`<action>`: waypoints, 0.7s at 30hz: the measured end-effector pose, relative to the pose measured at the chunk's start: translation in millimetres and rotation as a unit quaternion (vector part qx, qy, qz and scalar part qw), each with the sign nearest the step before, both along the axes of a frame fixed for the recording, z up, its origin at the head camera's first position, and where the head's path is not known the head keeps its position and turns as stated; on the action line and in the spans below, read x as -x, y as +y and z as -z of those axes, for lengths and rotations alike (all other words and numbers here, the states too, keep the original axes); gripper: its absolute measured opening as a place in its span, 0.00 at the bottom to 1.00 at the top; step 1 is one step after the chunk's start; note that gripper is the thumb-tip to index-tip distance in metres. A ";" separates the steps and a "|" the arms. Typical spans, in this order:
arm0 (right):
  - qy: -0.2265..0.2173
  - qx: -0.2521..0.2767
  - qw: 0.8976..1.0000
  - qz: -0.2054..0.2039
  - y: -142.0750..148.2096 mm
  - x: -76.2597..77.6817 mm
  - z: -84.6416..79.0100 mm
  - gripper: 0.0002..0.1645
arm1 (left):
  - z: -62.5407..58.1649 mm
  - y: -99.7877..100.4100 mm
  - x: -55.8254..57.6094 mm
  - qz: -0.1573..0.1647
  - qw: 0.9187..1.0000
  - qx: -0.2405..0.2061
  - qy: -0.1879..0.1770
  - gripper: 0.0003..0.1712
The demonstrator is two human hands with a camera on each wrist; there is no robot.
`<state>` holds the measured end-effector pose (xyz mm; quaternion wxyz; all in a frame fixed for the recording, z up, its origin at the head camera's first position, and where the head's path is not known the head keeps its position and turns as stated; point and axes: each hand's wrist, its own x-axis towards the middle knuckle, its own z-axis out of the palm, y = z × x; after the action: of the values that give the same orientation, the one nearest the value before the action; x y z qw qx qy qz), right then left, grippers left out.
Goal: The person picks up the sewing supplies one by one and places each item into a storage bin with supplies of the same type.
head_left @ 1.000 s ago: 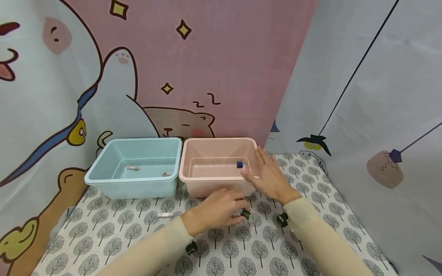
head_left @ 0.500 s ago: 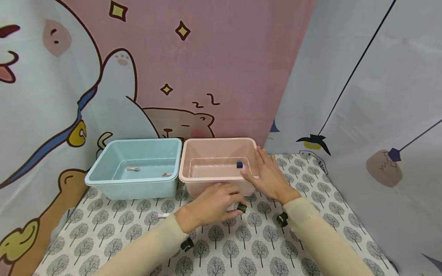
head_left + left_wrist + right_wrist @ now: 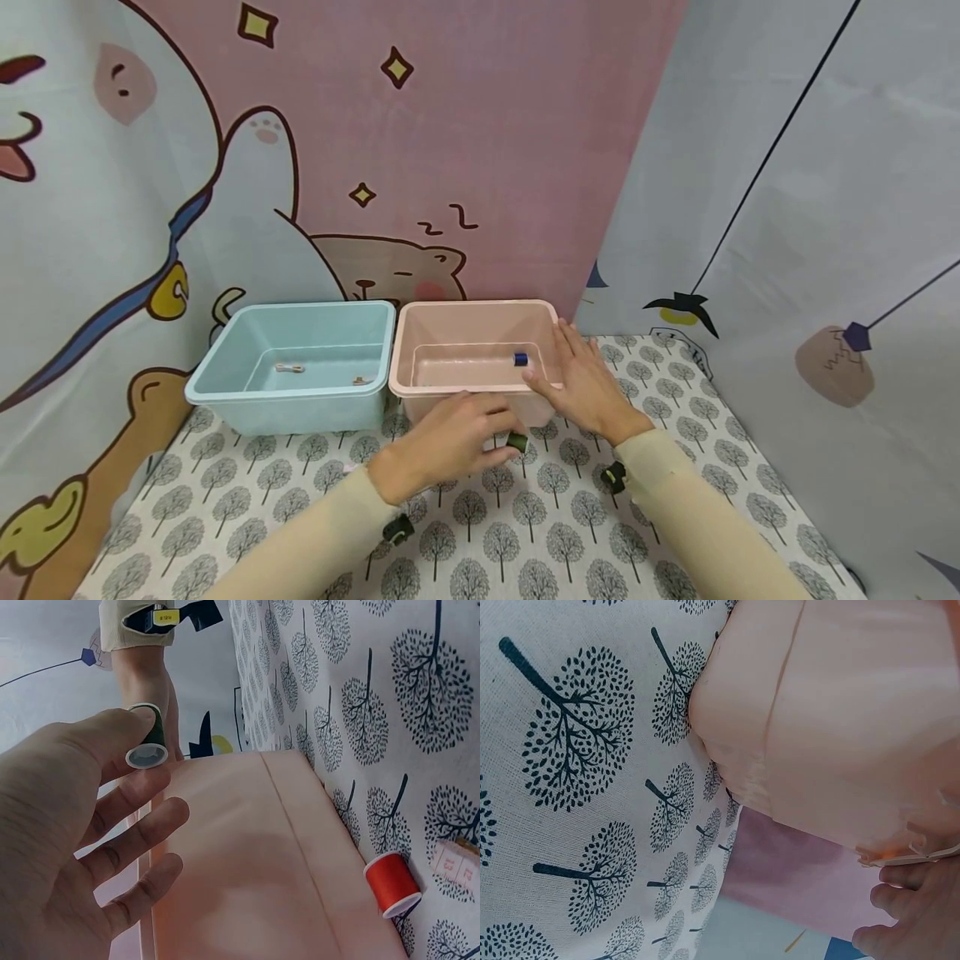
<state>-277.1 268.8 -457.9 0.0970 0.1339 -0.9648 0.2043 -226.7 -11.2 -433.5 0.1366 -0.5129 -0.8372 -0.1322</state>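
Note:
In the head view my left hand [image 3: 453, 437] is in front of the pink basin [image 3: 465, 390], pinching a green thread spool [image 3: 517, 442] between thumb and index finger. The left wrist view shows that spool's white end [image 3: 147, 756], with the other fingers spread apart. A red thread spool [image 3: 392, 884] lies on the cloth beside the basin's wall, hidden in the head view. My right hand [image 3: 585, 383] rests with straight fingers along the basin's right rim. Inside the basin sits a blue thread spool [image 3: 521, 359].
A light blue basin [image 3: 292, 414] stands left of the pink one, holding a small pale looped item [image 3: 289, 367] and a small brownish item [image 3: 362, 380]. Near the red spool lies a pinkish strip with printed numbers [image 3: 456, 866]. Tree-patterned cloth [image 3: 525, 542] covers the table; printed curtains hang behind.
My left hand has moved left and slightly up toward the pink basin's front, carrying the green spool. Its forearm now covers most of the pale strip. The right hand has stayed put.

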 end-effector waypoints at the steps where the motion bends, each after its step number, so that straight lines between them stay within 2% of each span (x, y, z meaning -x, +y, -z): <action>1: 0.000 0.001 1.000 0.000 0.2 0.3 0.2 0.65 | -0.9 -0.8 -0.3 0.000 1.000 -0.001 0.000 0.16; 9: -0.001 0.002 1.000 0.001 1.7 0.0 1.4 0.67 | -5.0 -8.2 0.3 -0.013 1.000 -0.011 0.011 0.16; 21: -0.005 0.001 1.000 0.002 1.2 0.7 0.6 0.67 | -11.0 -14.7 5.4 -0.010 0.998 -0.039 0.051 0.17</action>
<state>-277.8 270.0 -458.5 0.0929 0.1313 -0.9652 0.2061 -232.0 -25.9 -422.5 0.2001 -0.5051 -0.8282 -0.1375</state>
